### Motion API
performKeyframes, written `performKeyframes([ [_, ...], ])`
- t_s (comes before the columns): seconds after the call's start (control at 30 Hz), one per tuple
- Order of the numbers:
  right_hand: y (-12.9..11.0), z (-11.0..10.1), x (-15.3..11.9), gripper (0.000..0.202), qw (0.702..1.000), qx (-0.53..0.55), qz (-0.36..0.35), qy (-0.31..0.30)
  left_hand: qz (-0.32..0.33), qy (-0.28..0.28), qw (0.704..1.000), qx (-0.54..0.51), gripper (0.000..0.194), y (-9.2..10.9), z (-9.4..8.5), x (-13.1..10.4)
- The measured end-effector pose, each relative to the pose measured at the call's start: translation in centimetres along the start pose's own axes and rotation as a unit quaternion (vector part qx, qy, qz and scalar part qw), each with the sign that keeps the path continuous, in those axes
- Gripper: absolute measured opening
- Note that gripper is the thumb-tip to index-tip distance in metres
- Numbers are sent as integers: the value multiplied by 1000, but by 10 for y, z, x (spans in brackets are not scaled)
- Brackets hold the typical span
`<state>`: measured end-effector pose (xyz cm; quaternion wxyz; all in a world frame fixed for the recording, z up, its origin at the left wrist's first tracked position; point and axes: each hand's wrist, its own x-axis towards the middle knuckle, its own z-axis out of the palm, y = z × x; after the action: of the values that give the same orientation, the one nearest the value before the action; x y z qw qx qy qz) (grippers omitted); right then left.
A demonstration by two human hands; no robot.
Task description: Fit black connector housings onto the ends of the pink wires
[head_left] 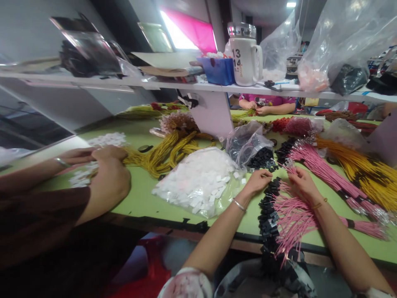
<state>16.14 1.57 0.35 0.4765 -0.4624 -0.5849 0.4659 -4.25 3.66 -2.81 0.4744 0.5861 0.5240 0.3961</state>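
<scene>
My left hand [260, 181] is closed at the fingertips beside a heap of loose black connectors [262, 159]; what it pinches is too small to name. My right hand [300, 180] is closed on the ends of some pink wires [289, 166], just right of my left hand. Below both hands lies a row of black connectors [269, 211] joined to pink wires [294, 219], hanging over the table's front edge. A bundle of pink wires [331, 169] with bare tips stretches to the right.
A bag of white connectors [198, 178] lies left of my arms. Yellow wires [167, 153] and a co-worker's hands [108, 155] are further left. Orange-yellow wires [362, 169] lie right. A shelf [204, 86] with a mug [243, 58] and blue box [217, 70] crosses above.
</scene>
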Motion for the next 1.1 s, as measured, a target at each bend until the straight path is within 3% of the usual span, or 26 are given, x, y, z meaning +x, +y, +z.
performKeyframes([
  [0.1, -1, 1, 1, 31, 994, 85, 58, -24, 61, 84, 977, 184, 26, -4, -1, 25],
  [0.23, 1, 3, -1, 38, 988, 113, 99, -41, 102, 65, 940, 320, 30, -13, 10, 51],
  [0.37, 0, 3, -2, 34, 990, 79, 104, -56, 107, 56, 927, 354, 28, -20, 12, 54],
  [0.47, 0, 5, -3, 28, 990, 73, 103, -59, 108, 82, 945, 298, 27, -19, 8, 46],
  [0.57, 2, 8, -4, 27, 993, 61, 89, -53, 104, 108, 975, 164, 28, -13, 8, 33],
  [0.67, 5, 9, -4, 28, 994, 50, 78, -57, 36, 61, 997, -37, 19, -2, 12, 19],
  [0.77, 9, 8, -4, 31, 995, 45, 60, -70, -45, -4, 976, -212, 17, 11, 16, 6],
  [0.83, 11, 8, -3, 34, 995, 43, 56, -73, -79, -21, 958, -275, 18, 17, 16, -2],
  [1.1, 7, 11, -1, 36, 999, -8, 25, -41, -130, -49, 924, -356, 20, 22, 7, -19],
])
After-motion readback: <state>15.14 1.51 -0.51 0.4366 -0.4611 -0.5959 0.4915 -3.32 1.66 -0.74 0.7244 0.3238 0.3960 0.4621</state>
